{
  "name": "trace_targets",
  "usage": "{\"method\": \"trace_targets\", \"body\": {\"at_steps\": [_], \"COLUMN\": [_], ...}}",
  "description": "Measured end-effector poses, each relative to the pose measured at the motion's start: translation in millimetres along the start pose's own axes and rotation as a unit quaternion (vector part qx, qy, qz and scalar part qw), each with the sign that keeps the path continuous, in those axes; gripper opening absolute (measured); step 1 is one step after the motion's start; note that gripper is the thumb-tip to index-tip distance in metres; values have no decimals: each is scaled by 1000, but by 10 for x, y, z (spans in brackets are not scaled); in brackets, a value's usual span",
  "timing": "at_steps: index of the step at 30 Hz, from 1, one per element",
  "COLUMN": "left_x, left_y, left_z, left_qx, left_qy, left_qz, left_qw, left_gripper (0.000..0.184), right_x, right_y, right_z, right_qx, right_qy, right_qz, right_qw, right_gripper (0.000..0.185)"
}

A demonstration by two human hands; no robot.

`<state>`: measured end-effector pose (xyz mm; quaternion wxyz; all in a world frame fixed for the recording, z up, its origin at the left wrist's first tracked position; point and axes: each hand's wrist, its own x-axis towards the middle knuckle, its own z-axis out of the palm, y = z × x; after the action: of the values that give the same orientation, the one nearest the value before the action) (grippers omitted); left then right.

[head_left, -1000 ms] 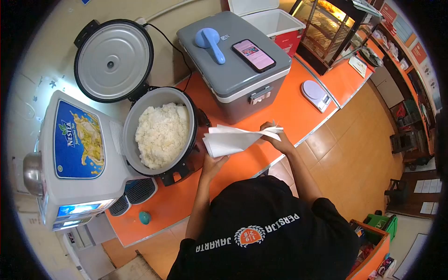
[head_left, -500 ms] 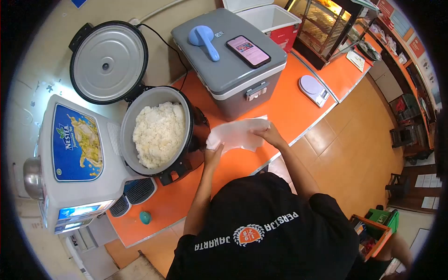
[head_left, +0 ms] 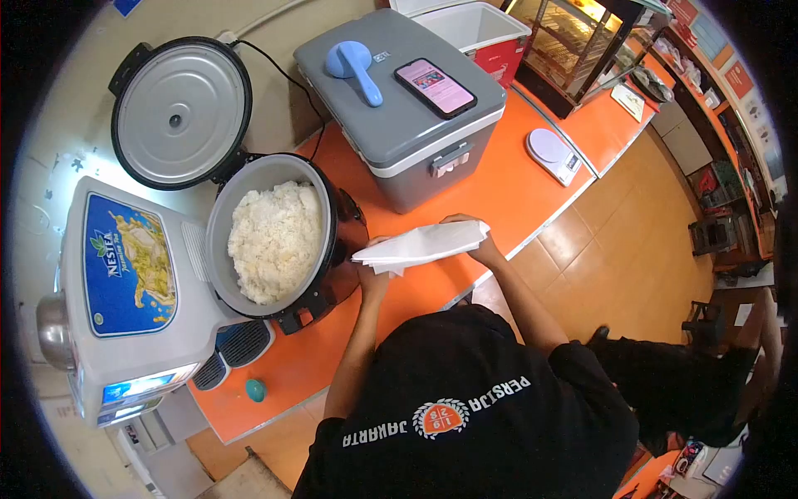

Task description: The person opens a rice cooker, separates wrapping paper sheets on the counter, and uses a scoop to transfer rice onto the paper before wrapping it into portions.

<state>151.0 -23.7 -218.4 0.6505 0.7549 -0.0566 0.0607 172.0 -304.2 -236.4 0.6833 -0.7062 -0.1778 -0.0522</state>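
White sheets of paper [head_left: 424,246], seemingly thin wrapping paper, are stretched between my two hands above the orange counter. My left hand [head_left: 374,273] grips their left end, close to the side of the rice cooker [head_left: 337,279]. At the other end my right hand [head_left: 485,247] is closed on the paper, its fingers partly behind it. White rice [head_left: 276,241] heaps up inside the open cooker, whose lid [head_left: 179,112] is tipped back. A blue rice paddle [head_left: 359,71] and a phone [head_left: 435,86] lie on the grey cool box [head_left: 399,133] beyond the paper.
A drink dispenser [head_left: 137,274] stands left of the cooker. To the right are a kitchen scale [head_left: 553,155], a red-and-white cool box [head_left: 499,58] and a glass warming cabinet [head_left: 573,50]. Another person in black [head_left: 682,378] is behind me at the right.
The paper has tilted from a broad, see-through spread to a narrower, layered shape, held slightly lower. Another person in black has come into view at right, where a green bin and orange crate showed.
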Motion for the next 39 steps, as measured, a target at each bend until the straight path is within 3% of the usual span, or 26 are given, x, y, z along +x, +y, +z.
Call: {"method": "trace_targets", "body": {"at_steps": [1, 2, 4, 8, 10, 11, 13, 15, 17, 19, 21, 23, 24, 25, 26, 27, 29, 31, 32, 35, 37, 39], "left_x": [29, -7, -4, 39, 56, 70, 106, 84, 60, -112, -422, -854, -1093, -1258, -1310, -1364, -1363, -1223, -1191, -907, -937, -889], "left_y": [150, 313, 162, -8, -179, -309, -310, -276, -240, -317, -326, -544, -347, -131, -97, -83, -159, -382, -441, -433, -232, 120], "left_z": [12, -14, -24, 15, 9, -15, -50, -102, -72, -193, -377, -598, -696, -788, -887, -979, -1133, -1294, -1294, -1187, -1095, -1045], "left_qx": [60, 36, 19, 27, -7, -8, 62, 40, 186, 202, 64, 15, -82, -179, -177, -22, 132, -49, -51, -3, -115, -31], "left_qy": [16, -5, -8, 15, 26, 26, 38, 6, 55, 56, -122, -77, 38, 149, 157, 211, 268, 173, 183, 251, 328, 308], "left_qz": [56, -7, -10, -23, -50, -46, -156, -175, -246, -247, -137, -109, -220, -321, -317, -197, -74, -90, -87, -38, -56, -12], "left_qw": [997, 999, 1000, 999, 998, 999, 985, 984, 950, 946, 981, 991, 971, 918, 918, 957, 951, 980, 978, 967, 936, 951], "left_gripper": [20, 21, 22, 28, 35, 35, 45, 47, 44, 52, 56, 54, 53, 51, 51, 49, 46, 39, 39, 31, 24, 26], "right_x": [30, 59, 75, 77, 26, 13, 21, 21, -21, 5, -20, -70, -34, 19, 46, 66, 161, 286, 366, 411, 413, 453], "right_y": [-51, -99, -163, -111, -47, -25, 62, 254, 341, 286, 125, 147, -4, -285, -482, -640, -753, -822, -910, -496, -477, -421], "right_z": [-9, -30, -65, -8, 54, 58, 42, 14, -5, 21, -12, -205, -266, -306, -292, -287, -314, -344, -339, -484, -498, -508], "right_qx": [1, -8, -47, -28, 32, 30, -50, -49, -47, -92, -40, -39, -55, -69, -131, -194, -232, -302, -312, -366, -378, -399], "right_qy": [-1, 0, 7, -19, 0, 1, -14, -25, -41, 16, 54, 12, -20, -48, -53, -57, -67, -149, -182, -179, -162, -166], "right_qz": [1, 6, 73, 69, 176, 173, 185, 193, 201, 142, 93, 140, 78, 16, 51, 88, 57, 133, 191, 129, 139, 144], "right_qw": [1000, 1000, 996, 997, 984, 984, 981, 980, 978, 985, 993, 989, 995, 996, 989, 975, 969, 932, 913, 904, 901, 890], "right_gripper": [28, 28, 29, 26, 24, 24, 23, 24, 25, 24, 22, 22, 25, 28, 30, 32, 26, 23, 21, 23, 29, 33]}}
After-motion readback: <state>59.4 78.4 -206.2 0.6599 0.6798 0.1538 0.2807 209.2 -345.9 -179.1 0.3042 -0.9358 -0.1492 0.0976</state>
